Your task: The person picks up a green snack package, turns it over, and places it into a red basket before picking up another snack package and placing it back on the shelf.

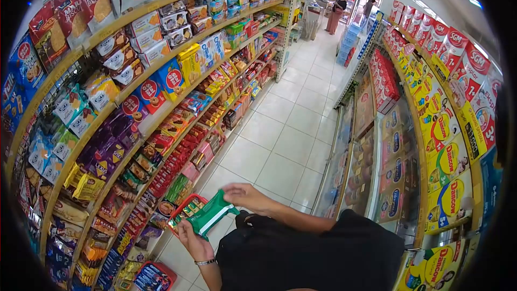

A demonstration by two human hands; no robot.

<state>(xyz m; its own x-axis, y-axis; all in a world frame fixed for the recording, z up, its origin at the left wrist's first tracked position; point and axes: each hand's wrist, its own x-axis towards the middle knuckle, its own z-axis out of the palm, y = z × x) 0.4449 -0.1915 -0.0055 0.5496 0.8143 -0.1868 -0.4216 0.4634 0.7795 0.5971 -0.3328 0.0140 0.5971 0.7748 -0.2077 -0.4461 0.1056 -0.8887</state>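
A green packet (pixel 207 216) with a white stripe along its side is held in front of my body, slanting up to the right. My left hand (pixel 193 241), with a band on its wrist, is closed on the lower left end. At the upper right end, my right hand (pixel 246 197) grips the packet with bent fingers. Just behind the packet, a red-rimmed container (pixel 186 206) with small packs in it shows beside the left shelf, partly hidden by the packet.
Curved-looking shelves of biscuit packs (pixel 156 90) line the left side. Milk cartons (pixel 447 156) fill the right shelf. Between them runs a white tiled floor (pixel 284 140). A red tub (pixel 156 277) stands low at left; a person (pixel 337 12) is far ahead.
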